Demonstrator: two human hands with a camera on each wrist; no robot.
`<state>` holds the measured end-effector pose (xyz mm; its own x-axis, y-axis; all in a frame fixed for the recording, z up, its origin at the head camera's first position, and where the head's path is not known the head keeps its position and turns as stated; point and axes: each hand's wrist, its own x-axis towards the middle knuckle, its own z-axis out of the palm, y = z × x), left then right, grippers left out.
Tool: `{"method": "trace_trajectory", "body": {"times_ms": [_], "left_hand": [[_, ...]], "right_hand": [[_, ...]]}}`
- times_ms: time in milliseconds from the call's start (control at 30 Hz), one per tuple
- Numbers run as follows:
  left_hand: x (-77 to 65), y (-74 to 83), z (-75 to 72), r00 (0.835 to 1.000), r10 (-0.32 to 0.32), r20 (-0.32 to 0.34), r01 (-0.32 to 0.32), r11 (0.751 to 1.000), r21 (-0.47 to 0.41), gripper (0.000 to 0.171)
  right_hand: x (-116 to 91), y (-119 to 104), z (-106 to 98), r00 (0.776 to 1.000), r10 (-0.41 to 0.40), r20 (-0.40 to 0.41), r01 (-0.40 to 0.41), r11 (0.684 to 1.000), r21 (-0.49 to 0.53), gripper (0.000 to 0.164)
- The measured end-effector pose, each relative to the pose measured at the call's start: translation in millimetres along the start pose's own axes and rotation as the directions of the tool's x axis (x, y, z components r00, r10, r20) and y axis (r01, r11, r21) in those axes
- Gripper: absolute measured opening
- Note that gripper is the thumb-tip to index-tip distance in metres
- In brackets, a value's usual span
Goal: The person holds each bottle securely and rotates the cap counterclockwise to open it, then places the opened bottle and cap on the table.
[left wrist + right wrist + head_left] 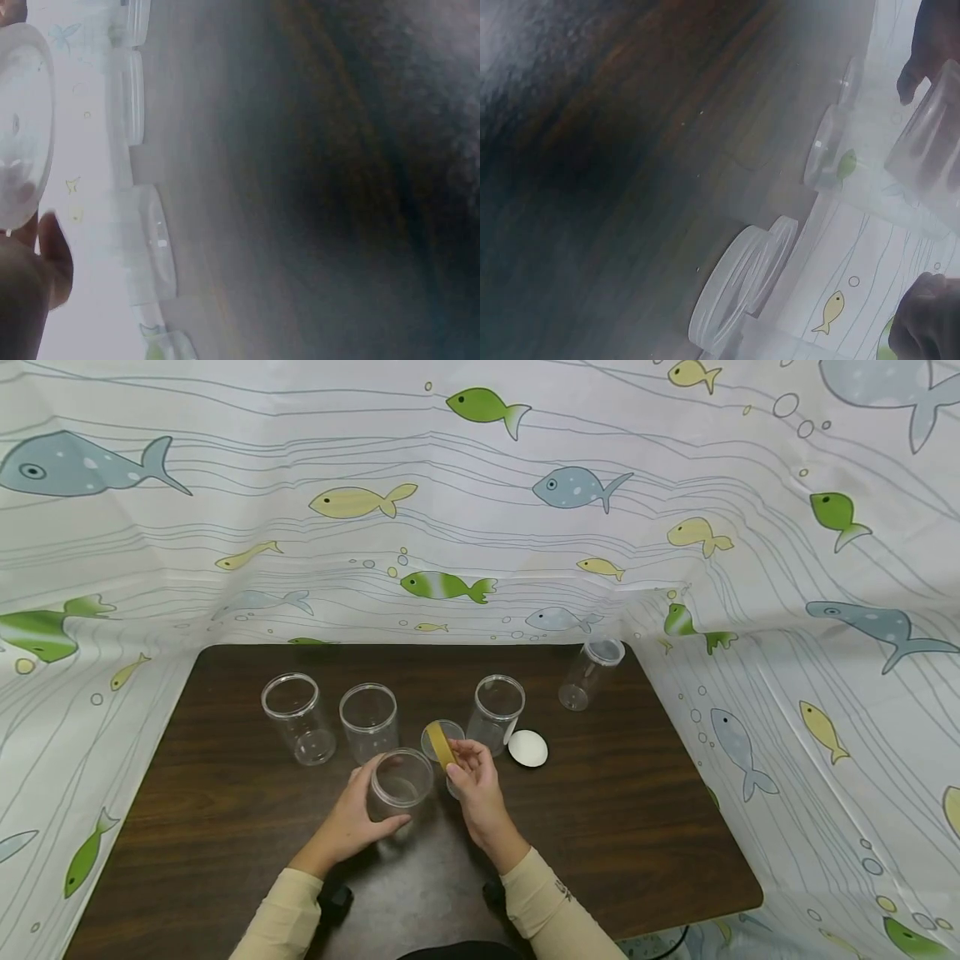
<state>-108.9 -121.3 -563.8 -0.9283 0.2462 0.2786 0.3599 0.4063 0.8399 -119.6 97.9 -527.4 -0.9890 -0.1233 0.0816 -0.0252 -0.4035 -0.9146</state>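
Note:
My left hand (348, 822) grips a clear jar (402, 787) round its side, thumb on the near side, with the rim facing up. In the left wrist view the jar's round base (19, 127) shows above the fingers. Close to its right, my right hand (482, 789) pinches a narrow yellow piece (441, 745) between thumb and fingers; I cannot tell what it is. A clear round lid (430, 728) lies behind the yellow piece, partly covered by it. In the right wrist view, clear lids (724, 292) lie on the table below the hands.
Clear jars stand on the brown table (637, 827): one at far left (292, 718), another beside it (367, 718), one behind my right hand (498, 697). A taller jar (591, 672) stands at the back right corner. A white lid (528, 748) lies right of my hand. A fish-print curtain (480, 485) surrounds the table.

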Motion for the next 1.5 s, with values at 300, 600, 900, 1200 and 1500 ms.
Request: {"method": "trace_trajectory", "body": {"times_ms": [300,600,900,1200,1500], "left_hand": [[-0.2,-5.8,-3.8,1.000,-0.025,0.003,0.025,1.000,-0.002,0.094],[-1.2,-19.7,-5.0,0.998,-0.026,-0.058,0.029,0.999,0.040,0.097],[-1.8,-26.6,-5.6,0.996,-0.064,-0.056,0.068,0.995,0.075,0.097],[-1.9,-29.2,-7.4,0.994,-0.099,-0.040,0.102,0.992,0.077,0.097],[-2.6,-31.4,-7.7,0.993,-0.115,-0.025,0.117,0.990,0.084,0.098]], "right_hand": [[0,0,-5,0.999,0.040,-0.002,-0.040,0.999,0.032,0.046],[2,3,-13,0.997,0.067,0.039,-0.067,0.998,0.012,0.079],[3,4,-18,0.994,0.080,0.080,-0.076,0.995,-0.058,0.074],[3,5,-22,0.982,0.100,0.158,-0.081,0.989,-0.120,0.077],[3,8,-23,0.988,0.093,0.127,-0.083,0.993,-0.081,0.072]]}}
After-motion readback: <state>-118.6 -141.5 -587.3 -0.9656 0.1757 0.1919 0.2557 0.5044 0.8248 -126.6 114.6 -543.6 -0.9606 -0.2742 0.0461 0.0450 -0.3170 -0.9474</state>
